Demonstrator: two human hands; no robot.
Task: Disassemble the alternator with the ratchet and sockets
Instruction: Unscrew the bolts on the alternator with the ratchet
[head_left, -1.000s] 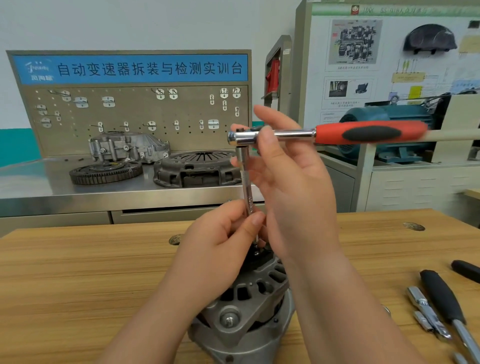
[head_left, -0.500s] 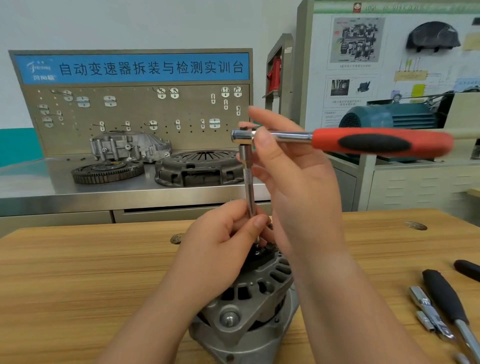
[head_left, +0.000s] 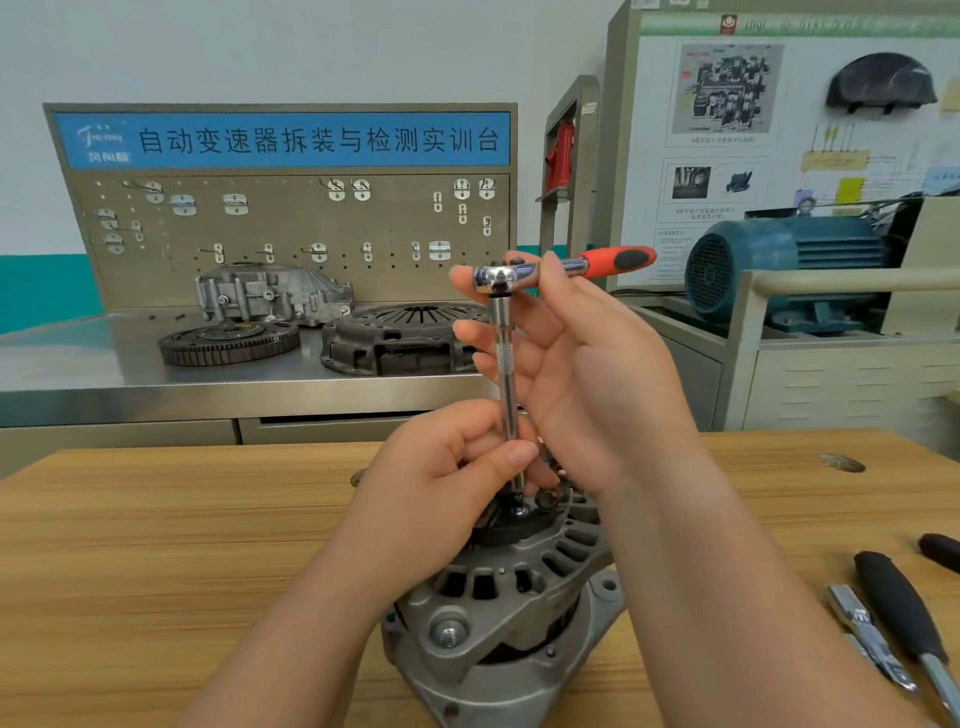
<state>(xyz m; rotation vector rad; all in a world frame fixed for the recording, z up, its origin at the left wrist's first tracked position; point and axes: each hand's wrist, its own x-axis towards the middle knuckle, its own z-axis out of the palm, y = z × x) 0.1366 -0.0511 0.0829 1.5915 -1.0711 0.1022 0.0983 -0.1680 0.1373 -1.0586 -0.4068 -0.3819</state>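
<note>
Ratchet (head_left: 571, 265) handle swung away from camera, now foreshortened toward right rear. Right hand (head_left: 587, 374) raised, thumb and forefinger pinching ratchet head, other fingers loose behind upright extension bar (head_left: 505, 374). Left hand (head_left: 447, 483) curled, pinching bar's lower end atop alternator (head_left: 509, 613), standing on table (head_left: 156, 545).

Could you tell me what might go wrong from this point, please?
1. The alternator stands on the table with no clamp visible, so torque could tip or turn it.
2. Only a pinch of the left hand steadies the long extension bar; its tip might slip off and strike those fingers.
3. The right hand holds the ratchet at its head, giving little leverage.
</note>
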